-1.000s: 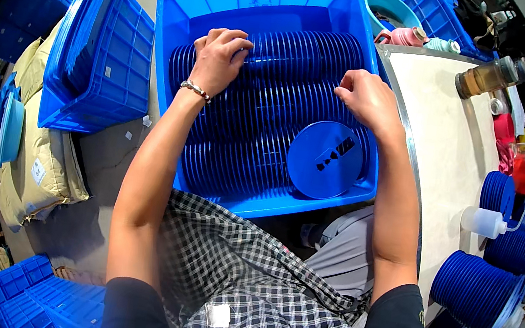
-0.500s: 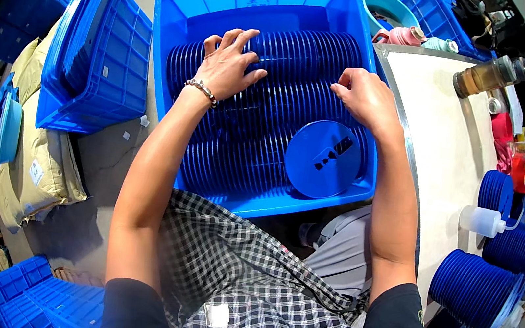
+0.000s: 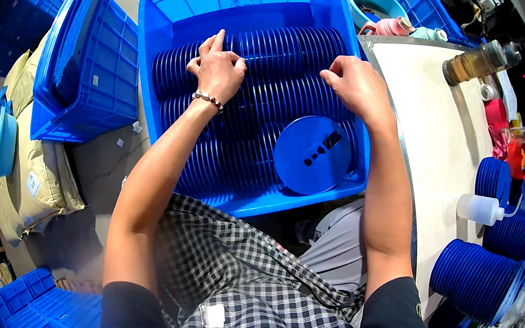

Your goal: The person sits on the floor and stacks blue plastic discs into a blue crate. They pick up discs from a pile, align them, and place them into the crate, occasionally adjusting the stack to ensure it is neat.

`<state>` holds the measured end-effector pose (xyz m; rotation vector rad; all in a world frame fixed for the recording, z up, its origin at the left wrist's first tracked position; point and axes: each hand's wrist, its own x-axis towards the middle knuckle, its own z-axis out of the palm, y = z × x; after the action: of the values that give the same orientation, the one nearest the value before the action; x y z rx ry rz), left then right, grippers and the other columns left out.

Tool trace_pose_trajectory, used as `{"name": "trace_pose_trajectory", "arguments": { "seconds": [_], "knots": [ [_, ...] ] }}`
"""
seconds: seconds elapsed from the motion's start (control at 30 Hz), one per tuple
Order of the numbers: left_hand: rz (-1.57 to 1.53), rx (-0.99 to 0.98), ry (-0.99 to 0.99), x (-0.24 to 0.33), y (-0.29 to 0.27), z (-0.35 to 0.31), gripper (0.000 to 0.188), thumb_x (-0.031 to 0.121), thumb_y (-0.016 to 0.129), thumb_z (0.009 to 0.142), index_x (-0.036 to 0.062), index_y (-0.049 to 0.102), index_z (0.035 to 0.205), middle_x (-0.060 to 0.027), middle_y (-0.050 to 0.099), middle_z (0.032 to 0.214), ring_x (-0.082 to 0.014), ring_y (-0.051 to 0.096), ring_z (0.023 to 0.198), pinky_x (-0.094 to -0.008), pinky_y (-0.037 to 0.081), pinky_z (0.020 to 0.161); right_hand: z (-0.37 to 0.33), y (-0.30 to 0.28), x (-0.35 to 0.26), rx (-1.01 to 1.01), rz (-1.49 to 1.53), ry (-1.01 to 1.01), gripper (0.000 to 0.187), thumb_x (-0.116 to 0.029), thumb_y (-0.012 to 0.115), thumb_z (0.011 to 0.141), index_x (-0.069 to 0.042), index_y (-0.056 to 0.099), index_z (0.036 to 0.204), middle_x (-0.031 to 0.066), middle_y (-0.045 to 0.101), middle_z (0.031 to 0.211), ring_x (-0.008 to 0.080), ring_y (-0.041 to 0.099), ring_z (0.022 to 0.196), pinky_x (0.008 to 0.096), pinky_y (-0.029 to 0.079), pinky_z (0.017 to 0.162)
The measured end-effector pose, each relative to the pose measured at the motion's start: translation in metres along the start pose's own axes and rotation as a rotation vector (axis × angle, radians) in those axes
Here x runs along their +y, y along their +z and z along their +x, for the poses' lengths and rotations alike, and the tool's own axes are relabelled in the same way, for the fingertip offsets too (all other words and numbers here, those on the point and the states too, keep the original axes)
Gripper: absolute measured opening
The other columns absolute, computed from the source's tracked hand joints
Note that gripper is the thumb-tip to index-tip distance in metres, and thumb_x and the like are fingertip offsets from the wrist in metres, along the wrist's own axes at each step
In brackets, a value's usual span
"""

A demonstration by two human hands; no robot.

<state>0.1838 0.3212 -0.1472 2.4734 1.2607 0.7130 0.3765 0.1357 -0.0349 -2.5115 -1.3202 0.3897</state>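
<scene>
A blue plastic bin (image 3: 143, 75) holds rows of round blue discs (image 3: 272, 92) packed on edge. My left hand (image 3: 219, 73), wearing a bead bracelet, rests on the far rows towards their left part. Its fingers are apart, with the index finger pointing away from me, and I see nothing held in it. My right hand (image 3: 360, 89) is at the right end of the rows, its fingers bent and the thumb close to them. Whether a disc edge is pinched there is hidden. One blue disc (image 3: 308, 170) with black marks lies face up over the nearest row.
A pale table (image 3: 429, 133) flanks the bin on the right, carrying a brown bottle (image 3: 476, 65), a white squeeze bottle (image 3: 479, 209) and stacks of blue discs (image 3: 474, 278). To the left stand a blue crate (image 3: 105, 70) and tan sacks (image 3: 38, 181). A teal basin (image 3: 376, 6) is beyond.
The fingers of my left hand have drawn closer together, and the thumb has pulled in. My right hand keeps nearly the same pose. The whole view has shifted slightly.
</scene>
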Motion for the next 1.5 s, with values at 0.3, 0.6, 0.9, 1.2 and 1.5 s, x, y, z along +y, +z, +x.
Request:
{"name": "trace_pose_trajectory", "arguments": {
  "seconds": [0.3,0.6,0.9,1.2,1.5],
  "knots": [
    [0.297,0.011,0.131,0.016,-0.009,-0.01,0.026,0.039,0.075,0.089,0.0144,0.085,0.087,-0.0118,0.045,0.161,-0.0265,0.036,0.149,-0.0486,0.025,0.108,0.016,-0.012,0.026,0.19,0.111,0.073,0.032,-0.034,0.067,0.096,-0.005,0.079,0.098,0.016,0.078,0.091,0.0321,0.076,0.09,0.0438,0.058,0.084],
    [0.11,-0.057,-0.026,0.008,0.001,-0.002,0.029,0.037,0.074,0.091,0.0108,0.084,0.087,-0.0077,0.051,0.158,-0.0269,0.04,0.146,-0.0461,0.027,0.112,0.013,-0.017,0.025,0.24,0.144,0.072,0.033,-0.034,0.065,0.096,-0.005,0.079,0.098,0.0165,0.078,0.091,0.0328,0.076,0.09,0.044,0.058,0.086],
    [0.021,0.297,0.349,0.043,-0.082,0.018,0.025,0.016,0.069,0.088,0.0004,0.07,0.068,-0.0162,0.072,0.128,-0.0285,0.074,0.1,-0.0405,0.056,0.083,0.02,-0.01,0.027,0.239,0.302,-0.026,0.035,-0.038,0.068,0.095,-0.006,0.08,0.1,0.0155,0.078,0.091,0.0287,0.076,0.088,0.0422,0.059,0.085],
    [-0.973,0.167,0.231,0.079,-0.123,0.017,0.037,0.031,0.066,0.104,0.0002,0.073,0.124,-0.0093,0.077,0.116,-0.001,0.062,0.069,-0.015,0.042,0.055,0.008,-0.028,0.01,0.018,1.072,-0.276,0.08,-0.067,0.073,0.084,-0.001,0.061,0.126,0.0176,0.076,0.098,0.0217,0.077,0.093,0.0354,0.064,0.077],
    [-0.136,-0.062,0.721,0.062,-0.002,0.018,0.037,-0.002,0.062,0.094,0.0085,0.066,0.129,-0.0124,0.065,0.136,-0.0314,0.058,0.13,-0.0424,0.048,0.109,0.011,-0.061,0.049,0.678,0.743,-0.195,0.034,-0.036,0.072,0.099,-0.004,0.07,0.11,0.0101,0.077,0.083,0.0151,0.077,0.071,0.0242,0.061,0.057]
  ]
}}
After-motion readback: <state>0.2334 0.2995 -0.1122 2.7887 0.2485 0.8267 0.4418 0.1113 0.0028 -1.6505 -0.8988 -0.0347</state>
